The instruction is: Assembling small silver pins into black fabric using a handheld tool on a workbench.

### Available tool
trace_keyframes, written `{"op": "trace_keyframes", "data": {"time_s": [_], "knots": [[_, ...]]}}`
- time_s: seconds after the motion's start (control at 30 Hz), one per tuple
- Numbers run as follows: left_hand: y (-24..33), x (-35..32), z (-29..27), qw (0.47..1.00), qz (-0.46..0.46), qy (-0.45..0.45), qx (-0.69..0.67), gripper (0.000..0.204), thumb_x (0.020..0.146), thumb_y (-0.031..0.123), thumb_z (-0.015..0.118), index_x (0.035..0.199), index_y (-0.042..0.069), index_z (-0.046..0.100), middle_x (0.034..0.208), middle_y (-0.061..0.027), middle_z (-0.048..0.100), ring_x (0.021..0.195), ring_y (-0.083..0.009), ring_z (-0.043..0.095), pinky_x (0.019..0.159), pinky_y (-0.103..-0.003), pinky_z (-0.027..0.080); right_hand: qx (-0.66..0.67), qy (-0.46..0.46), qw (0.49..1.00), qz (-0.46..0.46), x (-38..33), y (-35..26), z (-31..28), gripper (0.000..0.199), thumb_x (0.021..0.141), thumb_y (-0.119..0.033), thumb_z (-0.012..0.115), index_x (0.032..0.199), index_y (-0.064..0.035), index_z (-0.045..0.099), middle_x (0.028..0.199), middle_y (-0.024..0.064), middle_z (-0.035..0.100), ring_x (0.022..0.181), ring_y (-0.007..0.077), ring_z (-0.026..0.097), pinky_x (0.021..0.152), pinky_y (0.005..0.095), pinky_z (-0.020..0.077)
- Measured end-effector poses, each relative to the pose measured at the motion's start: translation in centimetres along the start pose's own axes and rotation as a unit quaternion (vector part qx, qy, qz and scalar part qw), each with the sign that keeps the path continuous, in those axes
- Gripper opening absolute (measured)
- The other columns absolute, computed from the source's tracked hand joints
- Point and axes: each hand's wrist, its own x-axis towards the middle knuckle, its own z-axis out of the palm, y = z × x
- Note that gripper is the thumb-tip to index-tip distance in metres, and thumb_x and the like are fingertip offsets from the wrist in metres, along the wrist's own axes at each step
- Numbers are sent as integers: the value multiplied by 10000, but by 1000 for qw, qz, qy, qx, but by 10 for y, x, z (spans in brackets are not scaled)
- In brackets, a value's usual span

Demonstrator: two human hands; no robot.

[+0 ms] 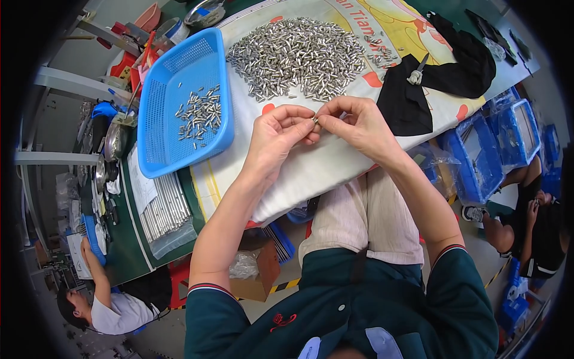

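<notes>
My left hand (pixel 283 133) and my right hand (pixel 353 122) meet over the near part of the cloth, fingertips pinched together. Between them is a small metal pin (pixel 315 120), mostly covered by the fingers. Just beyond my hands lies a big pile of small silvery metal pins (pixel 293 54), spread on the cloth. To the left stands a blue perforated plastic basket (pixel 156 119), with a smaller heap of the same kind of pins (pixel 202 116) inside it.
A black cloth (pixel 403 99) with a small knife (pixel 418 70) on it lies right of the pile. Long metal rods (pixel 164 206) in a plastic bag rest left on the green table (pixel 128 257). Blue crates (pixel 475 161) stand at right. Other people sit at lower left and far right.
</notes>
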Motion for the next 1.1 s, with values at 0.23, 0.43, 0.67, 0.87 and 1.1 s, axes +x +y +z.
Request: {"op": "trace_keyframes", "data": {"time_s": [0.23, 0.43, 0.67, 0.87, 1.1], "knots": [[-3, 3, -2, 1000, 2, -22, -9, 178, 838, 70, 534, 979, -37, 548, 814, -126, 626, 706, -142, 605, 663, -243, 498, -9, 6, 1000, -1, 1, 4, 2, 190, 776, -152, 567, 791, 35, 597, 693, 53, 597, 632, 88, 503, 599, 245, 419], [-2, 4, -5, 998, -20, -39, -41, 193, 854, 89, 516, 998, -36, 541, 832, -125, 624, 729, -149, 608, 688, -247, 502, -8, -2, 1000, -16, 3, 7, 3, 193, 783, -153, 546, 770, 35, 585, 677, 51, 586, 630, 93, 503, 586, 246, 415], [1, 0, 4, 1000, -8, 5, 18, 197, 845, 103, 535, 997, -23, 548, 808, -66, 615, 736, -121, 596, 691, -243, 494, -19, 113, 981, -159, 18, -36, 31, 142, 723, -126, 587, 748, 14, 594, 675, 77, 594, 632, 154, 555, 583, 284, 443], [-11, 9, 1, 964, 145, 85, 207, 464, 775, 199, 615, 1160, 30, 421, 1090, -28, 480, 976, -124, 459, 788, -292, 392, -195, 124, 901, -367, 69, -65, 72, 164, 698, -121, 616, 820, -13, 597, 778, 102, 578, 785, 273, 529, 699, 359, 436], [-9, 2, 2, 995, 27, 19, 91, 140, 828, 15, 513, 945, -57, 536, 815, -125, 606, 700, -148, 598, 650, -242, 494, -429, 175, 842, -276, 43, -20, -77, 84, 708, -86, 582, 771, -40, 611, 732, 72, 582, 779, 244, 536, 679, 343, 439]]}}
